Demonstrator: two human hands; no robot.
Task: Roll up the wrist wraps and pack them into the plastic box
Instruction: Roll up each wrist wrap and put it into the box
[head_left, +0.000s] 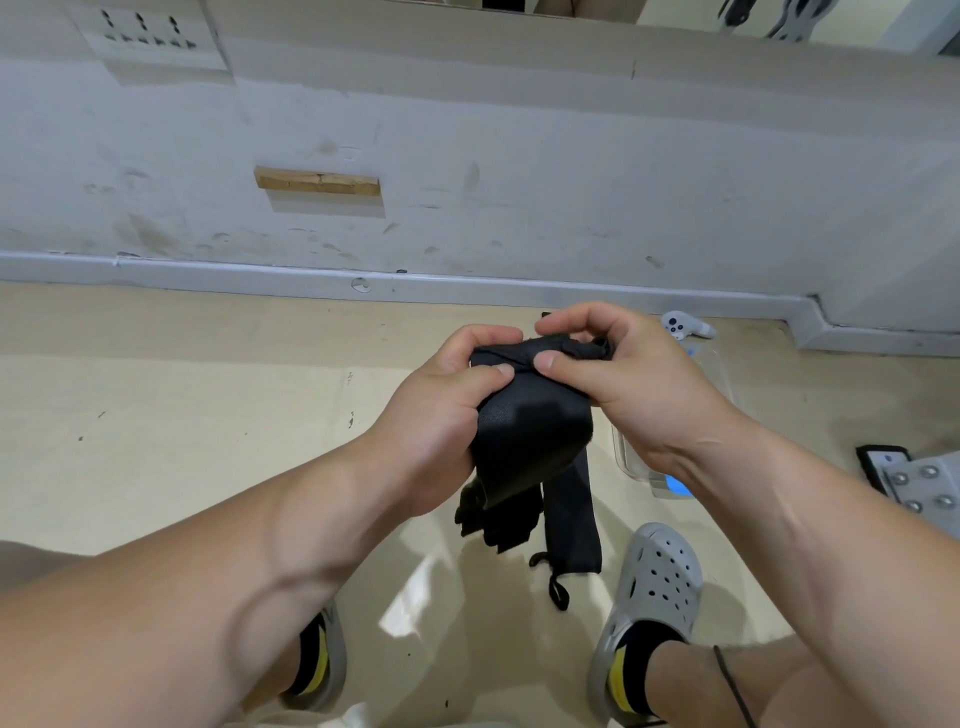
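Two grey clogs (654, 577) were nearest to me, below my forearms, and between them dangled the loose tails (571, 514) of the black wrist wrap (530, 421), one ending in a small loop. Whether those strips were one wrap or two I could not tell. Above the tails, my left hand (447, 415) curled around the left side of the bunched cloth, thumb pressed on top. My right hand (639, 379) pinched the upper edge between thumb and bent fingers, the two thumbs almost touching.

By my reckoning I was just starting the roll: only the top end was gathered and most of the length hung free. The next move called for turning that pinched end over on itself tightly and evenly, feeding the slack up from below so it would not skew.

Just beyond and under my right wrist lay the clear plastic box (635, 470) on the floor, partly hidden, with no wrap visible in it. Farther past my right hand sat a white controller (683, 325), then the scuffed wall.
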